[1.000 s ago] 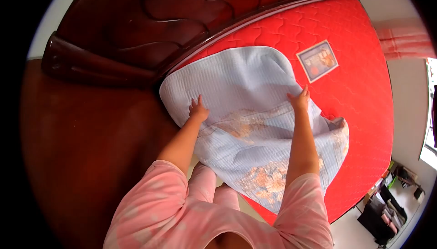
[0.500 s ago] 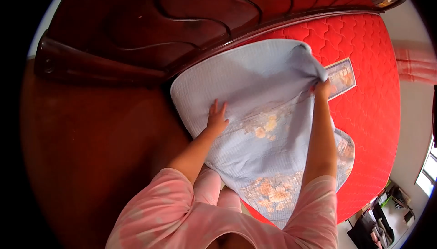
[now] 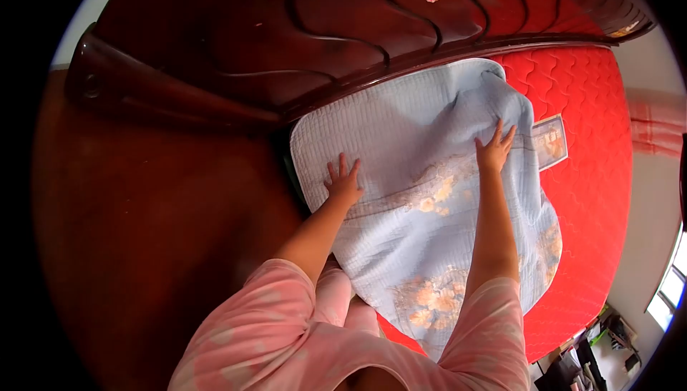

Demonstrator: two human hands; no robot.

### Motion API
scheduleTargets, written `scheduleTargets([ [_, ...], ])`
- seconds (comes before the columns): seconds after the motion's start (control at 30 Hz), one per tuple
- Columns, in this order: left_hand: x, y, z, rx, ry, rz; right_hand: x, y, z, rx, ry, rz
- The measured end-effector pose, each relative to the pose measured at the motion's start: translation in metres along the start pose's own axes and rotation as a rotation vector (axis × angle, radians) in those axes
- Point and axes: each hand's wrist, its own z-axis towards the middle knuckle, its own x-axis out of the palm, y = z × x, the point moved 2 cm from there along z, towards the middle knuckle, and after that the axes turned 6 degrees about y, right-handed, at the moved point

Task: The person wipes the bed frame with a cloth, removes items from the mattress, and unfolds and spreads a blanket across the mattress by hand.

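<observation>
A pale blue quilted bedspread (image 3: 401, 133) with peach flower prints lies rumpled over part of a red mattress (image 3: 587, 191). My left hand (image 3: 345, 185) rests on the bedspread near its left edge, fingers spread. Farther right, my right hand (image 3: 494, 149) lies on the cloth with its fingers apart, holding nothing. Folds run through the bedspread around my right hand. A flat rectangular package with a printed picture (image 3: 549, 143) sits on the mattress, its left end next to the bedspread's right edge.
A dark glossy wooden headboard (image 3: 343, 15) with carved wavy lines borders the bed at the top. Brown floor (image 3: 157, 233) stretches to the left. Pink curtain cloth (image 3: 658, 133) hangs at the right, with a window (image 3: 671, 287) and assorted items (image 3: 583, 362) at the lower right.
My right hand has let go of the bunched bedspread corner and now lies flat on the cloth. The bedspread's right side has dropped and spread out. My left hand stays on the cloth.
</observation>
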Motion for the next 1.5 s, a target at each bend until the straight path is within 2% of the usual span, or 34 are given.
scheduleTargets([
  [0.1, -0.001, 0.016, 0.0, 0.002, -0.016, 0.089, 0.027, 0.011, -0.03, 0.195, 0.359, -0.141],
  [0.13, -0.004, 0.019, -0.002, 0.01, -0.017, 0.13, 0.043, 0.005, -0.039, 0.226, 0.467, -0.094],
  [0.23, -0.014, 0.032, -0.005, -0.053, 0.001, 0.103, 0.069, -0.002, -0.064, 0.173, 0.608, -0.147],
  [0.43, 0.007, 0.066, 0.007, 0.013, -0.324, 0.096, 0.076, 0.0, -0.094, -0.008, 0.542, 0.042],
  [0.47, 0.006, 0.073, 0.009, 0.041, -0.48, 0.104, 0.079, -0.001, -0.101, -0.029, 0.541, 0.066],
  [0.57, 0.016, 0.101, 0.027, 0.133, -0.465, 0.166, 0.096, -0.011, -0.134, -0.166, 0.478, 0.145],
  [0.67, 0.014, 0.098, 0.03, 0.103, -0.45, 0.198, 0.085, -0.007, -0.179, -0.144, 0.545, 0.026],
  [0.77, 0.026, 0.118, 0.048, -0.18, -0.604, -0.031, 0.07, -0.012, -0.223, -0.101, 0.613, -0.007],
  [0.87, 0.023, 0.112, 0.031, -0.344, -0.451, -0.175, 0.063, -0.037, -0.266, -0.089, 0.555, 0.11],
  [0.97, 0.036, 0.064, -0.013, -0.001, -0.527, 0.075, 0.045, -0.055, -0.313, -0.105, 0.4, 0.303],
  [1.0, 0.045, 0.044, -0.031, 0.085, -0.449, 0.009, 0.036, -0.061, -0.33, -0.107, 0.354, 0.381],
  [1.1, 0.102, 0.006, -0.07, 0.333, -0.455, 0.032, -0.018, -0.074, -0.388, -0.047, 0.259, 0.529],
  [1.2, 0.157, -0.033, -0.139, 0.458, -0.224, -0.017, -0.056, -0.108, -0.455, -0.005, 0.131, 0.566],
  [1.33, 0.235, -0.046, -0.209, 0.589, -0.02, -0.062, -0.086, -0.183, -0.556, 0.216, -0.024, 0.561],
  [1.5, 0.31, -0.056, -0.287, 0.658, 0.176, -0.052, -0.113, -0.289, -0.694, 0.578, -0.259, 0.25],
])
